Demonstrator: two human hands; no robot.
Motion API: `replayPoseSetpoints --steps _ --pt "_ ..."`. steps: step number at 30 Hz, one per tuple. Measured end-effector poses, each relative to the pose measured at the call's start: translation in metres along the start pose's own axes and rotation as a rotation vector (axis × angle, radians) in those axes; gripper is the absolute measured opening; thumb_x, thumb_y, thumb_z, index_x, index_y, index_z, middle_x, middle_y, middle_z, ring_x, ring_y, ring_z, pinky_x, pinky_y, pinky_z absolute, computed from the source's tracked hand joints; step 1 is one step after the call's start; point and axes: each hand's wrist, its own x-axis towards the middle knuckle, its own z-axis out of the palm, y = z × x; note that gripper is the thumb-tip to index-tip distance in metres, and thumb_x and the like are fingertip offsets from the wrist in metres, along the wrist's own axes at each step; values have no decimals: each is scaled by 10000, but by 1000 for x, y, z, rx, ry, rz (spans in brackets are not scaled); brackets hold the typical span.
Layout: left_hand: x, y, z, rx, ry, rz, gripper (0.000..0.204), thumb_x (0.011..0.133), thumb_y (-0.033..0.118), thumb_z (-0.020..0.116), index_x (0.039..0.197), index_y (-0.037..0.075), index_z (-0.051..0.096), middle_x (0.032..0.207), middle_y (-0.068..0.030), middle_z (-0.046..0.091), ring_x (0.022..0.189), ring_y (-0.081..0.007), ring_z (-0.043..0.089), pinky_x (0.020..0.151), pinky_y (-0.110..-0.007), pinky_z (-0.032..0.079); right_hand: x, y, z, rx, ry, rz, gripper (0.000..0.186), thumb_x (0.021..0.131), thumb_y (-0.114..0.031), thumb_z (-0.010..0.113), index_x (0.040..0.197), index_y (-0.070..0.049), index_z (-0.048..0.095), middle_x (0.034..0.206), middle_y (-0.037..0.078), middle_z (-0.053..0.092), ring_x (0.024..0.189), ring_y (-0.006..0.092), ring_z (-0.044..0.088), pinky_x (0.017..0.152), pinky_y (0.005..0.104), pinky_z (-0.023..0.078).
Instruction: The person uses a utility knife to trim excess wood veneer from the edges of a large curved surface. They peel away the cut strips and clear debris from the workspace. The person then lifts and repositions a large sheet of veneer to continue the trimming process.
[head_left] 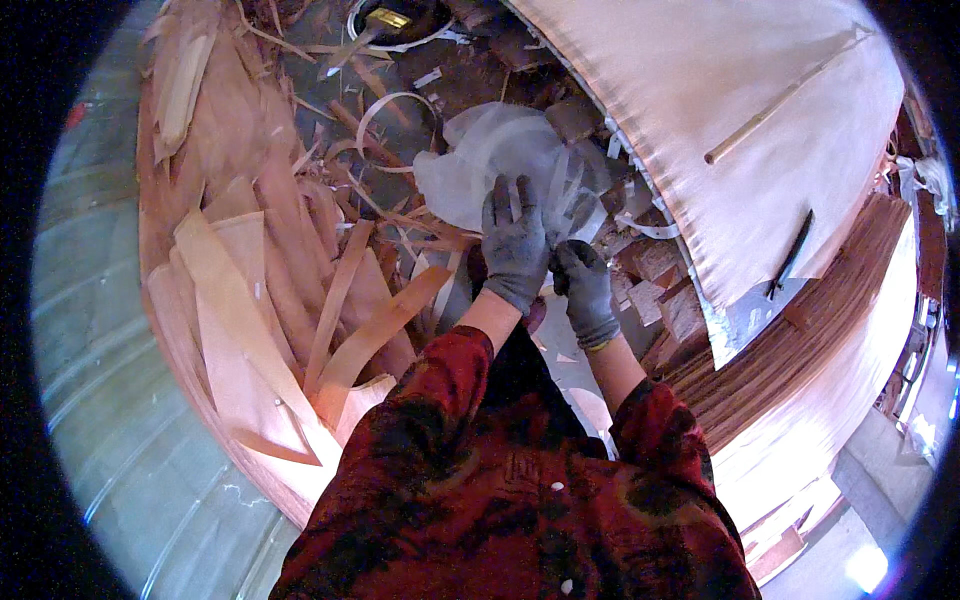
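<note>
A crumpled piece of translucent plastic film lies in front of me, over the littered floor. My left hand, in a grey glove, reaches onto its near edge with the fingers stretched out and slightly apart. Close beside it on the right, my right hand, also gloved in grey, has its fingers curled together at the film's near right edge. Whatever those fingers pinch is too small and dark to make out. The two hands almost touch at the fingertips.
Thin wood veneer sheets and strips are heaped at left. On the right, a pale cloth carries a wooden stick and a dark slender tool. Below it sits a stack of brown veneer. Wood blocks and a round container lie beyond.
</note>
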Motion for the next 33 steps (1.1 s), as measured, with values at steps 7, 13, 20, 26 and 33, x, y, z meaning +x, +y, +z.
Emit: replayPoseSetpoints --steps 7,13,20,26,33 --pt "9 1 15 165 -58 81 628 771 233 526 1302 -17 301 1318 -239 332 1236 -381 299 1028 -442 233 12 7 -5 -44 10 -30 182 849 -201 543 837 -20 562 620 8 510 470 73 413 424 210 320" --pt "14 -13 0 -538 -103 -150 815 671 39 602 1373 46 189 1192 -210 447 1013 -311 497 838 -354 418 12 3 -4 1 41 -47 168 833 -189 560 832 -21 568 625 22 528 472 77 424 429 213 331" --pt "19 -29 -46 -1005 -280 -568 907 686 5 635 1396 58 74 821 -96 593 701 -161 586 651 -289 489 10 -6 -10 -66 38 -152 135 828 -167 551 834 -35 576 656 15 551 492 71 438 435 212 339" --pt "23 -34 -53 -938 -415 -382 860 693 2 647 1383 26 134 1002 -158 585 790 -170 600 653 -287 491 0 -8 -16 -76 32 -118 122 840 -164 558 843 -44 576 666 6 557 522 69 447 465 218 357" --pt "3 -28 -31 -571 -267 31 721 708 -27 582 1336 -12 228 1243 -262 410 1016 -316 528 821 -363 461 -11 -18 -9 -49 -21 -78 129 843 -153 553 879 -30 570 735 23 576 631 97 503 569 229 414"
